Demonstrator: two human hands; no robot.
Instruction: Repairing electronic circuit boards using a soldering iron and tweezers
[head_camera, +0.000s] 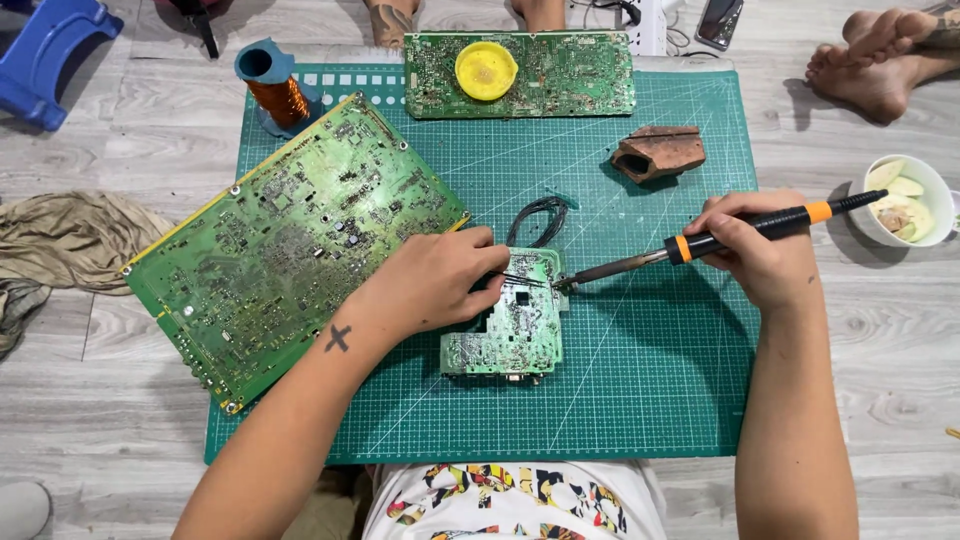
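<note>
Centrally lying on a green cutting mat (650, 400): small green circuit board (510, 325), irregular stepped outline, densely soldered, black wires (540, 215) looping from its top edge. Pressing down on its upper left corner: left hand (435, 280), fingers curled, pinching thin tweezers (520, 279). Gripping a black-and-orange soldering iron (740, 232) pen-style: right hand (765, 255), closed tight, tip touching the board's right edge.
</note>
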